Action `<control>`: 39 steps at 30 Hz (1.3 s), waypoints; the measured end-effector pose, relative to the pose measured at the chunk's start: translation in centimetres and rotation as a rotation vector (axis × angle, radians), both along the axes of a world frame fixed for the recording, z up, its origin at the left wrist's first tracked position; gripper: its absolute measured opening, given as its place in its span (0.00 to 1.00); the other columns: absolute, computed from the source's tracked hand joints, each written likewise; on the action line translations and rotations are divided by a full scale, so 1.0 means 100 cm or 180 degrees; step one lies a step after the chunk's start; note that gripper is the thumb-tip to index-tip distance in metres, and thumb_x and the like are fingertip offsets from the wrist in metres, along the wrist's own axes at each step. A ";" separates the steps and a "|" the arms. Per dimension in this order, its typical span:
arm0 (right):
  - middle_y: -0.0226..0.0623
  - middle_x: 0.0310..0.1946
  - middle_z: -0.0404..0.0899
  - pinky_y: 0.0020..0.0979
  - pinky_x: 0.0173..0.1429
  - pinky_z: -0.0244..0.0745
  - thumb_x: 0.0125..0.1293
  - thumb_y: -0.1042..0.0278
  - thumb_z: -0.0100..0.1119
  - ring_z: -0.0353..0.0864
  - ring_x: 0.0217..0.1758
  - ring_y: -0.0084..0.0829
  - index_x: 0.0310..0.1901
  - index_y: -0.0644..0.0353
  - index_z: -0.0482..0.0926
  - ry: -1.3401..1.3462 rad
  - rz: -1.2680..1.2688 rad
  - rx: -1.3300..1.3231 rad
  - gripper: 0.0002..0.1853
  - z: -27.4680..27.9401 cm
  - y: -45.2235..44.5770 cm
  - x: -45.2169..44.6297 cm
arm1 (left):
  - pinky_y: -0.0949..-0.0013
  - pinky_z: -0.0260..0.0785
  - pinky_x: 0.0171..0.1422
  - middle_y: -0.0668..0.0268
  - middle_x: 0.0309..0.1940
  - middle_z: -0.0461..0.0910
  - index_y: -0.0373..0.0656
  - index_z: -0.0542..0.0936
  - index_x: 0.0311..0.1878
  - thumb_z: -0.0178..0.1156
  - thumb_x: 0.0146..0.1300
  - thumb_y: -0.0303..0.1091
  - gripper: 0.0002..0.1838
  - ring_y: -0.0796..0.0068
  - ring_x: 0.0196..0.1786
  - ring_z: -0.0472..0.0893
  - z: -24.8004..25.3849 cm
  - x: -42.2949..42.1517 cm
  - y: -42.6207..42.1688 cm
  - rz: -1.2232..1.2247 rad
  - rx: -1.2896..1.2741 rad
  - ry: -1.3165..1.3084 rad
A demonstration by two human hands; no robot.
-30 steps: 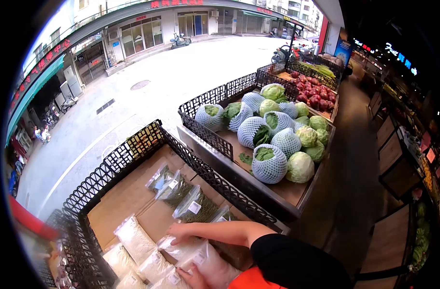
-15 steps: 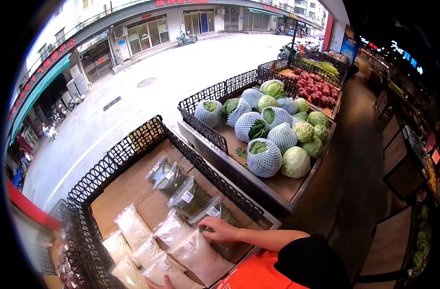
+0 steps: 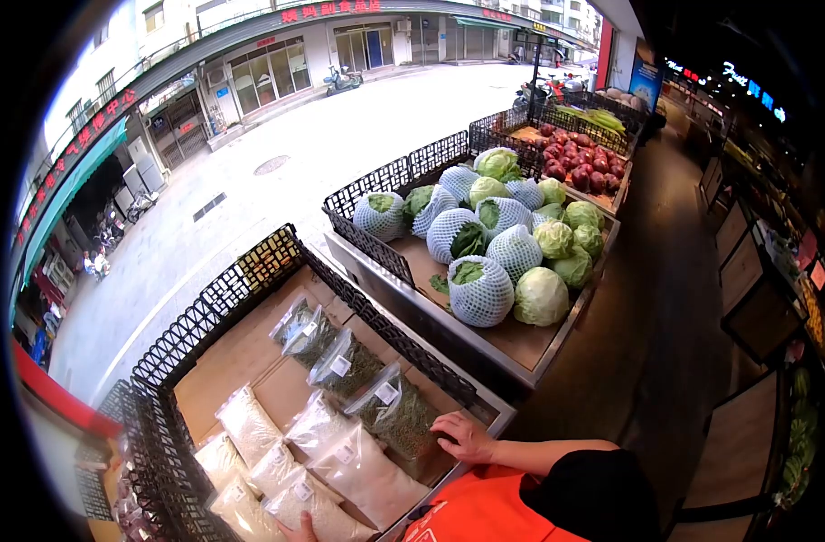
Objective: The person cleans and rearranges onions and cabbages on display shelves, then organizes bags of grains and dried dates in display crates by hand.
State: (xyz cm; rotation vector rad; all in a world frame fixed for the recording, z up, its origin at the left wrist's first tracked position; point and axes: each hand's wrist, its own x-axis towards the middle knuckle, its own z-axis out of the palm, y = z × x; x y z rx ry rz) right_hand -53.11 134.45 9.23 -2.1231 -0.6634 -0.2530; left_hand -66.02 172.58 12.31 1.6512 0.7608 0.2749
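At the tray's near right corner: right hand, fingers loosely bent at one side of a clear bag of green grains; whether closed on it, cannot tell. Left hand, mostly cut off, against a pale-filled bag; grip likewise unclear. Risk: thin plastic could slip or split if tugged by one edge. Contents: four green-filled bags along the right edge, paler ones towards the near edge; adjoining tray, cabbages, some netted.
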 end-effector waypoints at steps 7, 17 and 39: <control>0.41 0.41 0.76 0.38 0.54 0.70 0.57 0.69 0.57 0.73 0.48 0.43 0.42 0.59 0.74 0.0004 -0.0323 -0.0247 0.11 -0.004 -0.028 -0.014 | 0.62 0.54 0.69 0.51 0.69 0.55 0.37 0.48 0.72 0.64 0.57 0.39 0.45 0.58 0.68 0.60 0.007 -0.003 -0.015 0.0020 0.0258 0.0437; 0.36 0.39 0.77 0.36 0.51 0.72 0.57 0.66 0.55 0.75 0.47 0.39 0.40 0.57 0.76 -0.0044 -0.0596 -0.0721 0.09 0.004 -0.027 -0.007 | 0.60 0.55 0.68 0.45 0.67 0.58 0.30 0.53 0.69 0.64 0.57 0.50 0.47 0.56 0.66 0.62 -0.007 -0.005 -0.014 0.0355 0.0510 0.0345; 0.34 0.39 0.79 0.37 0.50 0.72 0.60 0.60 0.54 0.76 0.47 0.36 0.41 0.55 0.78 0.0165 -0.0946 -0.1096 0.11 0.001 -0.019 -0.007 | 0.57 0.49 0.71 0.49 0.66 0.59 0.37 0.62 0.65 0.58 0.59 0.41 0.32 0.57 0.70 0.58 -0.008 0.087 0.044 -0.0418 0.2666 0.0477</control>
